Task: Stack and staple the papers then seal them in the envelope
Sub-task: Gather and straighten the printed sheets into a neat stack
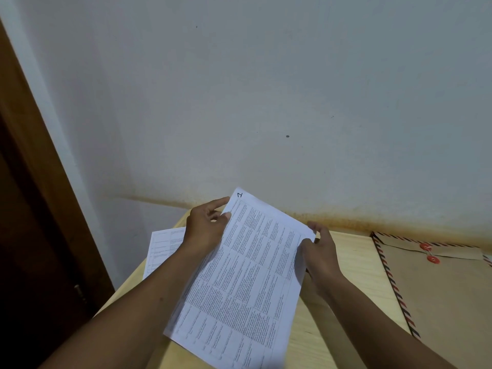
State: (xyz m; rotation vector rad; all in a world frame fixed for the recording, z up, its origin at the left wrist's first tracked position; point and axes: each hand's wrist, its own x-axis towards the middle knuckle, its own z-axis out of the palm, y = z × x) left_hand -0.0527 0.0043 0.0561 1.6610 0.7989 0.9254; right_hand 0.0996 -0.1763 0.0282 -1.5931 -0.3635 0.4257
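Item 1: printed sheet (247, 275), marked w/ a handwritten number at top corner, lifted off the table (354, 265), centre of view. I've got left hand (205, 227) pinching its 10 o'clock edge, right hand (319, 251) gripping its 2 o'clock corner.
Item 2: second sheet (163, 249), flat at 9 o'clock, not yet stacked.
Item 3: string-tie envelope (439, 288), 3 o'clock, flap closed.
Status: stacking in progress; stapler not seen; stapling, inserting, sealing left, by my read.
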